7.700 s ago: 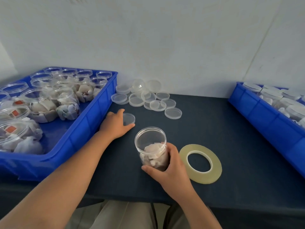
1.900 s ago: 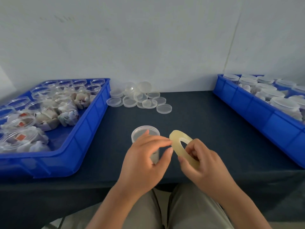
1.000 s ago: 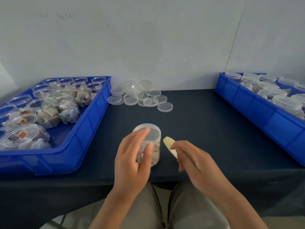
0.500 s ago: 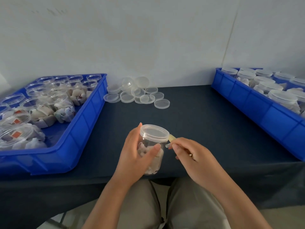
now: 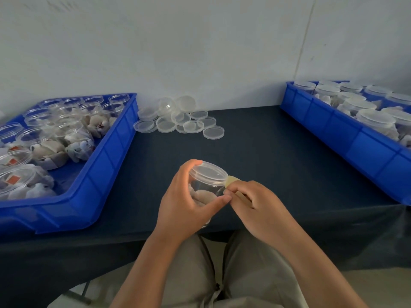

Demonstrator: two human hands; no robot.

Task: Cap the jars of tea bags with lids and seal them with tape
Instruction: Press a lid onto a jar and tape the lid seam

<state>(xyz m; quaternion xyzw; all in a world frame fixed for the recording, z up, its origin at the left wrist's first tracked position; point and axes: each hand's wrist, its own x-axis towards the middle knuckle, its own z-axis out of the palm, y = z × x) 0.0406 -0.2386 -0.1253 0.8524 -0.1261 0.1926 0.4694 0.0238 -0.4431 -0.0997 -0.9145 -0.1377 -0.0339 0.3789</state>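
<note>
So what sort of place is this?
Likely a small packing station: the left bin holds open tea-bag jars, the right bin capped jars, with loose lids piled between.

Packing workstation, blue crates of jars, dark table, bare wall

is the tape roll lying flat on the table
No, the right hand holds the tape roll up against the capped jar that the left hand grips.

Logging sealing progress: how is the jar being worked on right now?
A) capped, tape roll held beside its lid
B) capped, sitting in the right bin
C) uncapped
A: the jar in the left hand wears its lid, and the right hand holds the tape roll beside it.
</note>
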